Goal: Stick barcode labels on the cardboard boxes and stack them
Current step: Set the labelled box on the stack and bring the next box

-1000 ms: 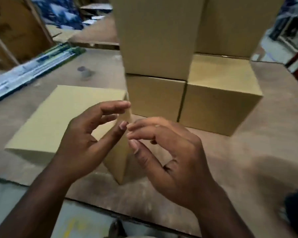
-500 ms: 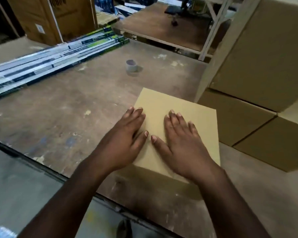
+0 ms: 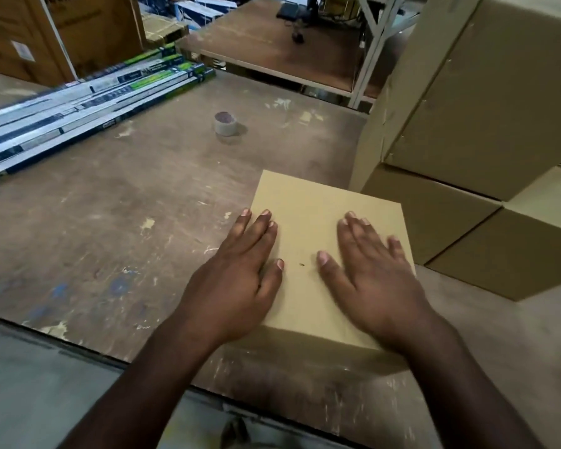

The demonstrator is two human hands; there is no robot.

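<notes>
Here, box [image 3: 318, 241] sits at desk [image 3: 127, 215] near edge, beside stack [image 3: 486, 131]. Left hand [image 3: 237, 280] and right hand [image 3: 376, 280] flat, fingers straight, pressing top. Likely light, stiff, smooth; lift by opposite sides.

You have two hands in view, left hand [image 3: 237, 280] and right hand [image 3: 374, 280], and one small cardboard box [image 3: 308, 205] under them. Four stacked boxes [image 3: 486, 102] show at your right, one tape roll [image 3: 225, 124] on the table, and one bundle of long cartons [image 3: 78, 102] at your left.
</notes>
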